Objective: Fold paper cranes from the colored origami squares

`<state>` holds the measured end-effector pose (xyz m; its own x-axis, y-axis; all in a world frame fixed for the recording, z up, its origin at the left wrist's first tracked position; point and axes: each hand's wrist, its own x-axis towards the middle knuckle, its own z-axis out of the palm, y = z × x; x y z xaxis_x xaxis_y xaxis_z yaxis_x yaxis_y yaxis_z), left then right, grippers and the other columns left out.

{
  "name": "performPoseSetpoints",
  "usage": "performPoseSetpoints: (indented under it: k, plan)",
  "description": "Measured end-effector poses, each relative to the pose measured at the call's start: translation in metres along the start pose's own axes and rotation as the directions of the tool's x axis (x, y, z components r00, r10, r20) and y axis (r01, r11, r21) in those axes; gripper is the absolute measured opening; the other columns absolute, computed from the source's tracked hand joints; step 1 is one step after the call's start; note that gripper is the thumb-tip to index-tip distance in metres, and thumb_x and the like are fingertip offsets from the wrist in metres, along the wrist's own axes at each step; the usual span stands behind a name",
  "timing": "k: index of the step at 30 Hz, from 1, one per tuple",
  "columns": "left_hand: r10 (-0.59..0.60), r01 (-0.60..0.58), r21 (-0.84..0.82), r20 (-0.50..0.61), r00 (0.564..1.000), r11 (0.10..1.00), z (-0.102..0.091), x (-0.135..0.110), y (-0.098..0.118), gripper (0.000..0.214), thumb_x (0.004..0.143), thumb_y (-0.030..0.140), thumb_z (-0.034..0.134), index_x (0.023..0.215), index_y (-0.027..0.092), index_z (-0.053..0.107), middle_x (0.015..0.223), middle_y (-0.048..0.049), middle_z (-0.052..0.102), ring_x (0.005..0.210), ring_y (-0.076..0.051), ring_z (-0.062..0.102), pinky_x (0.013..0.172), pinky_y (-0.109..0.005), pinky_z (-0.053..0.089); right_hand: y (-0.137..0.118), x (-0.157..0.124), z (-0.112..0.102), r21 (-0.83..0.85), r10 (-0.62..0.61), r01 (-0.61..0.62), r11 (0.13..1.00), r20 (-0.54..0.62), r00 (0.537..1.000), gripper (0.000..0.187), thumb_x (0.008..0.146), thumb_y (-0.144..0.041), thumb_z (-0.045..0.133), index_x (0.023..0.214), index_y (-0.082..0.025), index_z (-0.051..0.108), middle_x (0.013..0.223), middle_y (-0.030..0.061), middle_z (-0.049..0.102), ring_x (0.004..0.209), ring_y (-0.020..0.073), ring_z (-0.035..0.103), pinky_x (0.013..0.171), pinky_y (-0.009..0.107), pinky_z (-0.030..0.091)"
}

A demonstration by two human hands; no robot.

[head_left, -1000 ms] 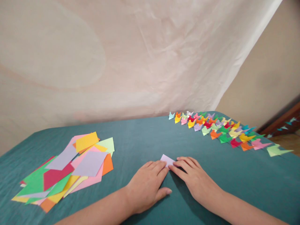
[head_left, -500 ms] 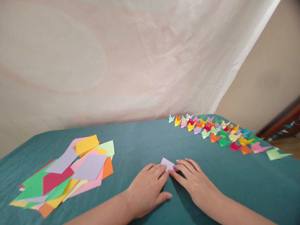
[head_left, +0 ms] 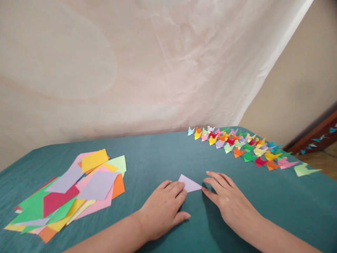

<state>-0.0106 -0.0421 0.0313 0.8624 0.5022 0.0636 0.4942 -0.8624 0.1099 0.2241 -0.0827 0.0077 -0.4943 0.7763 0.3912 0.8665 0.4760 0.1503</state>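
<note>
A small lilac sheet of origami paper [head_left: 191, 185], folded to a triangle, lies on the teal tablecloth [head_left: 155, 158]. My left hand [head_left: 167, 207] rests flat over its left part, fingertips pressing it down and the thumb spread toward me. That covered part of the paper is hidden. At the paper's right tip, my right hand [head_left: 226, 195] hovers with fingers apart; the thumb is at or very near the tip, and I cannot tell whether it touches. Nothing is gripped in either hand.
On the left lies a loose pile of coloured paper sheets [head_left: 98, 186]. Several rows of small folded paper birds [head_left: 238, 152] stand along the table's right and far right side. A pale curtain [head_left: 131, 70] hangs behind the table.
My right hand has slid rightward along the lilac paper to its tip, uncovering more of the triangle. My left hand stays on the left part. The view has shifted slightly.
</note>
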Motion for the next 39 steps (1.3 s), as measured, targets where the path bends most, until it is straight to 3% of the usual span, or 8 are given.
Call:
performPoseSetpoints:
  k: [6, 10, 16, 29, 39]
  plan:
    - [0.007, -0.007, -0.015, -0.01, 1.0, 1.0, -0.001, 0.0, -0.001, 0.047, 0.087, 0.051, 0.046, 0.12, 0.017, 0.048, 0.13, -0.0114, 0.048, 0.119, -0.026, 0.045, 0.101, -0.041, 0.032, 0.007, 0.0, 0.001, 0.046, 0.01, -0.009, 0.999, -0.013, 1.0, 0.015, 0.081, -0.014, 0.057, 0.087, -0.019, 0.07, 0.103, 0.007, 0.063, 0.115, 0.0248, 0.045, 0.096, 0.042, 0.035]
    - [0.017, -0.017, -0.001, -0.023, 1.0, 1.0, -0.002, 0.001, 0.0, 0.047, 0.087, 0.05, 0.046, 0.119, 0.017, 0.048, 0.128, -0.0114, 0.049, 0.117, -0.025, 0.046, 0.101, -0.04, 0.032, 0.005, 0.001, 0.002, 0.093, 0.052, -0.044, 0.995, -0.082, 0.995, 0.022, 0.084, -0.012, 0.051, 0.094, -0.018, 0.069, 0.108, 0.0068, 0.063, 0.114, 0.0231, 0.045, 0.098, 0.043, 0.034]
    - [0.042, -0.041, 0.024, -0.022, 0.999, 0.999, 0.0, 0.001, -0.001, 0.048, 0.086, 0.05, 0.047, 0.118, 0.015, 0.049, 0.126, -0.012, 0.051, 0.116, -0.025, 0.047, 0.101, -0.04, 0.031, -0.008, 0.004, 0.013, 0.153, -0.058, 0.066, 0.986, -0.054, 0.997, 0.031, 0.085, -0.016, 0.05, 0.115, -0.02, 0.059, 0.116, 0.0038, 0.061, 0.117, 0.0215, 0.043, 0.099, 0.041, 0.034]
    - [0.03, -0.03, 0.007, -0.019, 0.999, 1.0, -0.002, 0.005, 0.001, 0.051, 0.087, 0.05, 0.045, 0.127, 0.019, 0.043, 0.119, -0.0098, 0.054, 0.112, -0.025, 0.048, 0.098, -0.042, 0.032, -0.012, 0.003, 0.021, 0.18, -0.075, 0.085, 0.98, -0.06, 0.995, 0.032, 0.088, -0.016, 0.046, 0.117, -0.019, 0.057, 0.113, 0.0061, 0.062, 0.114, 0.0223, 0.045, 0.097, 0.042, 0.035]
    - [-0.001, 0.002, 0.045, -0.03, 1.0, 0.999, -0.008, -0.002, -0.004, 0.038, 0.09, 0.045, 0.043, 0.109, 0.017, 0.06, 0.121, -0.011, 0.055, 0.122, -0.026, 0.041, 0.102, -0.042, 0.029, -0.012, 0.003, 0.02, 0.157, -0.092, 0.1, 0.982, -0.058, 0.994, 0.03, 0.088, -0.014, 0.045, 0.114, -0.019, 0.059, 0.111, 0.0063, 0.062, 0.112, 0.0224, 0.046, 0.098, 0.043, 0.034]
